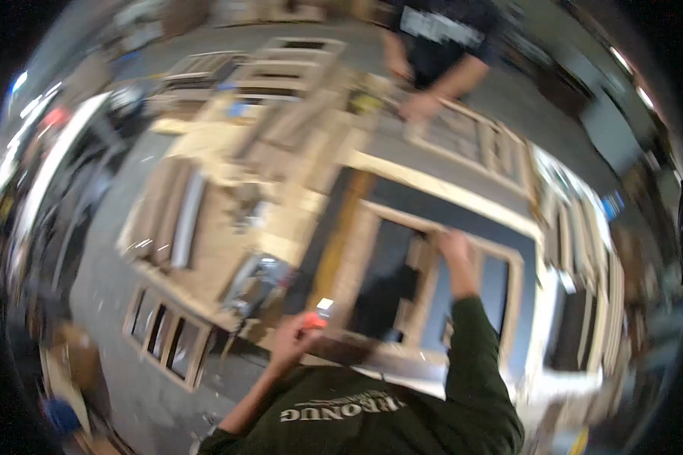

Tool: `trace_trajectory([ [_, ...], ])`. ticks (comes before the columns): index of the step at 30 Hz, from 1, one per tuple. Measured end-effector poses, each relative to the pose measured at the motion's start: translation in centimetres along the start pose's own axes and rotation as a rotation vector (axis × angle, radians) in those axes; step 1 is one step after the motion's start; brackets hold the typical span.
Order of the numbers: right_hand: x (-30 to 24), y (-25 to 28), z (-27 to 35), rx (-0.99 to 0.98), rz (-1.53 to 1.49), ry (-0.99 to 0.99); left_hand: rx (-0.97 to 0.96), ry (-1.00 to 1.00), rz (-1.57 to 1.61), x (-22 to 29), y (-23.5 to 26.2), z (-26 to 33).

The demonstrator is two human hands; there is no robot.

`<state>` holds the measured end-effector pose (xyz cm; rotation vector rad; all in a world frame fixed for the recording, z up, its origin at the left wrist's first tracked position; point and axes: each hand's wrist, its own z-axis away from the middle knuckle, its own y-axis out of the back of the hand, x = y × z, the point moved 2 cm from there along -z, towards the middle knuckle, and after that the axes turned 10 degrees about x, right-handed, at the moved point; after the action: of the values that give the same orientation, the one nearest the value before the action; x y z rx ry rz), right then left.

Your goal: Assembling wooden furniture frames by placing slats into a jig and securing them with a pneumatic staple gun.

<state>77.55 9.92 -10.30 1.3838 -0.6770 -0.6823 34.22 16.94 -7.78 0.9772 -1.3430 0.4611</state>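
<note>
A light wooden frame (423,343) with inner bars lies flat on a black work surface (451,196) in front of me. My right hand (454,246) reaches over it, fingers closed on its far rail where an inner bar meets it. Down at the near left corner, my left hand (290,343) is wrapped round a small tool with an orange handle (312,321). A bright, pale end shows above that handle; motion blur hides its exact kind. A yellow-brown strip (340,243) runs along the frame's left side.
Across the table a person (440,53) in dark clothes handles another wooden frame (470,140). Wood boards (163,205) and metal tools (258,277) lie to the left. A slatted frame (167,337) stands lower left. Stacked frame parts (584,280) line the right side.
</note>
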Motion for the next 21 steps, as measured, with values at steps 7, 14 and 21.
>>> trace_trajectory([
  [7,6.9,-10.7,0.5,0.449,-0.875,-0.505,-0.009,0.079,-0.029,-2.6,-0.8,0.4],
  [14,4.3,-5.8,2.3,0.229,-0.751,-0.615,-0.001,0.081,-0.045,-2.4,-1.5,0.0],
  [21,6.5,-10.5,-0.8,0.175,-0.839,-0.676,-0.027,0.078,-0.053,-2.4,-1.6,-0.5],
])
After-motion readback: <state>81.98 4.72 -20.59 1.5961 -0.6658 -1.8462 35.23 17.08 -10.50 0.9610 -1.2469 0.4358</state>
